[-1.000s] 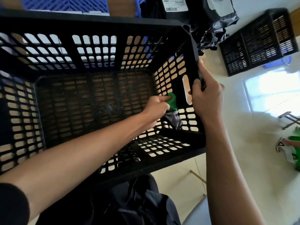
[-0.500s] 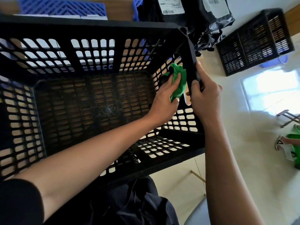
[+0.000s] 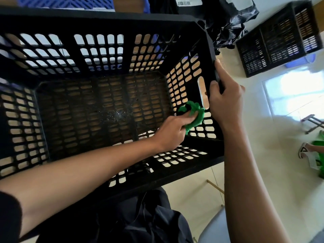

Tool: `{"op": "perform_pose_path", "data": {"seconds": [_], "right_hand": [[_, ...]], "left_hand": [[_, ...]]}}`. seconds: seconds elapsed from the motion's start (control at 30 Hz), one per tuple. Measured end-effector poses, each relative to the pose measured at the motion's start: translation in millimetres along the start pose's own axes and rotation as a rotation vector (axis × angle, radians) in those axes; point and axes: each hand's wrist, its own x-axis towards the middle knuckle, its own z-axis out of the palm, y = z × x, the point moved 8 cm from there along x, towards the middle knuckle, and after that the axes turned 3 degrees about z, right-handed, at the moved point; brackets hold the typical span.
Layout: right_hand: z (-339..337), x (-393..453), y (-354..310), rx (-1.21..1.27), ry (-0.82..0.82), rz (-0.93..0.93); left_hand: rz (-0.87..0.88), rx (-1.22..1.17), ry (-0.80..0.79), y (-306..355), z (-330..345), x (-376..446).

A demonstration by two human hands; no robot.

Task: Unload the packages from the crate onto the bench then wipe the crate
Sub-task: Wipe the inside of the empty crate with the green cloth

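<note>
Black slatted crate (image 3: 105, 21) fills view, tipped toward camera, no packages inside. Left hand (image 3: 172, 131) reaches in, fingers curled round green cloth (image 3: 194, 114), pressing it against right inner wall below handle slot. Right hand (image 3: 225, 100) clamps right rim, fingers wrapped over edge. Speckled debris (image 3: 117, 114) on crate floor. Black packages (image 3: 226, 20) behind crate; white label (image 3: 184, 1) with barcode, text unreadable. Second black crate (image 3: 278, 39) on pale floor at right. Blue crate (image 3: 66, 2) behind top edge.

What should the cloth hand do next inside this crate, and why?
Probably sweep the green cloth down off the right inner wall onto the floor of the crate. The left hand presses it against that wall, pale specks lie mid-floor, and the right hand grips the rim, steadying it.
</note>
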Motion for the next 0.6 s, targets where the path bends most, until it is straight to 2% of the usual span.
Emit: {"op": "perform_pose_path", "data": {"seconds": [0.17,0.23,0.43,0.6], "right_hand": [[-3.5,-0.5,1.5,0.017,0.015,0.028],[-4.2,-0.9,-1.2,0.029,0.013,0.003],[-3.6,2.7,-3.1,0.016,0.018,-0.024],[-2.7,1.4,-4.9,-0.039,0.027,-0.022]], "left_hand": [[0.016,-0.17,0.279,29.7,-45.3,23.6],[0.058,-0.201,0.34,46.8,-55.0,39.4],[0.083,-0.177,0.328,68.8,-38.2,40.6],[0.073,-0.117,0.24,60.7,-13.4,17.8]]}}
